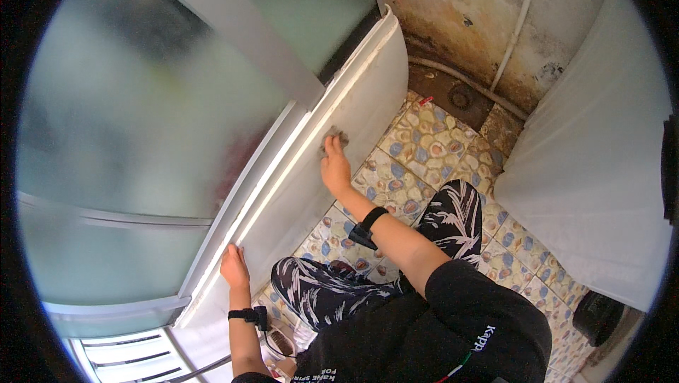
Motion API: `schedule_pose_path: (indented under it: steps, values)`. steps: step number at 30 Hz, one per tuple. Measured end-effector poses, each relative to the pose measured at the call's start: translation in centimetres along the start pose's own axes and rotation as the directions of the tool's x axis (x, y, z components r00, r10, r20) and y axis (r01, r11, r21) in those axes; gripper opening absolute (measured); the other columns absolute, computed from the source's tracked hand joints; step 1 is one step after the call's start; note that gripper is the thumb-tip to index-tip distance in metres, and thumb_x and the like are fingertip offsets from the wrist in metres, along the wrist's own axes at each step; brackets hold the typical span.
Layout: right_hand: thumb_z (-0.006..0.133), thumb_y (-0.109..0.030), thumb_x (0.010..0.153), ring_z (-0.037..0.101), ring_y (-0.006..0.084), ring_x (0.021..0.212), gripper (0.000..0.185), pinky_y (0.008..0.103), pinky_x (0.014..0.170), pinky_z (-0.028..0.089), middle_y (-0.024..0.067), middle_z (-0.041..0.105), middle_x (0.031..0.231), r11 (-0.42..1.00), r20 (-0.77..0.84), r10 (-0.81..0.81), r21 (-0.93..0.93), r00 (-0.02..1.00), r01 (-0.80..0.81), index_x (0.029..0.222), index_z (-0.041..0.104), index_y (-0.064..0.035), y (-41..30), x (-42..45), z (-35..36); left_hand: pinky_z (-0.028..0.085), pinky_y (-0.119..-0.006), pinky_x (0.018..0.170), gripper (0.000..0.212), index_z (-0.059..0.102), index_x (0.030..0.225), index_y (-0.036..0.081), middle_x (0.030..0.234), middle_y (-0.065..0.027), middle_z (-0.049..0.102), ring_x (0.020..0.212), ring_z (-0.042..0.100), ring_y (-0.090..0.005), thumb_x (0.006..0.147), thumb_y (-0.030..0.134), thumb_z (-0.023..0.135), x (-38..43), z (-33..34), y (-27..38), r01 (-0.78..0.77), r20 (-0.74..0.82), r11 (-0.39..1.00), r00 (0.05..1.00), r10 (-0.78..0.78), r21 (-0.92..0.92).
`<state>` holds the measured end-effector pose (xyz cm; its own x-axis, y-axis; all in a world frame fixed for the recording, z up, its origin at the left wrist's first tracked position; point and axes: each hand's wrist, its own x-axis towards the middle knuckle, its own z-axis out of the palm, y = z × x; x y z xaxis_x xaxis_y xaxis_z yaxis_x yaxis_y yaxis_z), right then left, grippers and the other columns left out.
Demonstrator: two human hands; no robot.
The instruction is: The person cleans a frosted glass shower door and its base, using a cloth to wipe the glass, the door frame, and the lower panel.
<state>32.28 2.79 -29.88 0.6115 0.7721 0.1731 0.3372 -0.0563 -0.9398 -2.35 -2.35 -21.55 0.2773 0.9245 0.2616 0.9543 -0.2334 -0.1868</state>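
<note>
My right hand (336, 171) presses a grey-brown scouring pad, probably steel wool (339, 135), flat against a white curved panel (289, 213). This panel forms the low front of what looks like a shower enclosure, below frosted glass (154, 133). At the near end, my left hand (234, 266) has its fingers curled at the panel's upper ledge (276, 186), holding that edge. Each wrist wears a black strap with a small device. Grey marks show on the panel around the pad. The palm side of both hands is hidden.
Pebble-patterned tiles (395, 173) cover the floor beneath my bent knees. In the far corner are a round floor drain (460, 96), a pipe (514, 33) and a stained wall (451, 1). A whitish translucent sheet (589, 160) hangs on the right, near a black container (599, 316).
</note>
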Motion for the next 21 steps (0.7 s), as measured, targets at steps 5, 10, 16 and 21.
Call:
schedule_pose_path:
  steps: [5, 10, 16, 21]
  values:
    - [0.045, -0.004, 0.078, 0.048, 0.0382, 0.109, 0.049, 0.0385, 0.087, 0.043, 0.0273, 0.041, 0.127, 0.99, 0.159, -0.138, 0.018, 0.978, 0.137, 0.127, 0.042, -0.0021, -1.4, -5.0, 0.7, 0.046, -0.042, 0.061, 0.017, 0.048, 0.083, 0.007, 0.075, -0.0128, 0.059, 0.074, 0.058, -0.0315, 0.08, 0.019, 0.06, 0.7, 0.1, 0.6, 0.017, -0.018, 0.998, 1.0, -0.018, -0.052]
    - [0.046, -0.009, 0.076, 0.059, 0.0284, 0.084, 0.036, 0.037, 0.074, 0.047, 0.0186, 0.061, 0.091, 0.967, 0.562, 0.077, 0.159, 0.823, -0.199, 0.109, 0.058, -0.002, -0.7, -6.5, -0.6, 0.046, -0.043, 0.062, 0.018, 0.047, 0.082, 0.007, 0.078, -0.0127, 0.059, 0.078, 0.058, -0.0318, 0.081, 0.02, 0.059, 0.5, 0.0, 0.3, 0.06, 0.031, 0.998, 0.998, -0.059, -0.031]
    - [0.044, -0.008, 0.076, 0.055, 0.0183, 0.068, 0.044, 0.0299, 0.065, 0.045, 0.0178, 0.063, 0.092, 0.857, 0.173, 0.305, 0.379, 0.937, -0.349, 0.118, 0.053, 0.0032, 3.2, -1.9, -2.7, 0.046, -0.043, 0.063, 0.017, 0.045, 0.082, 0.007, 0.081, -0.0114, 0.06, 0.081, 0.057, -0.0318, 0.081, 0.018, 0.057, 0.6, 0.0, 0.7, 0.043, -0.027, 0.994, 0.999, -0.046, -0.096]
    - [0.043, -0.007, 0.078, 0.049, 0.0309, 0.111, 0.048, 0.0328, 0.093, 0.037, 0.026, 0.048, 0.123, 0.916, 0.017, 0.137, 0.379, 0.99, -0.133, 0.124, 0.044, 0.0072, 2.3, 1.8, -1.2, 0.046, -0.042, 0.064, 0.016, 0.047, 0.084, 0.007, 0.08, -0.0109, 0.06, 0.078, 0.057, -0.0313, 0.081, 0.018, 0.058, 0.3, 0.8, 0.1, 0.044, -0.043, 0.991, 0.998, -0.05, -0.129]
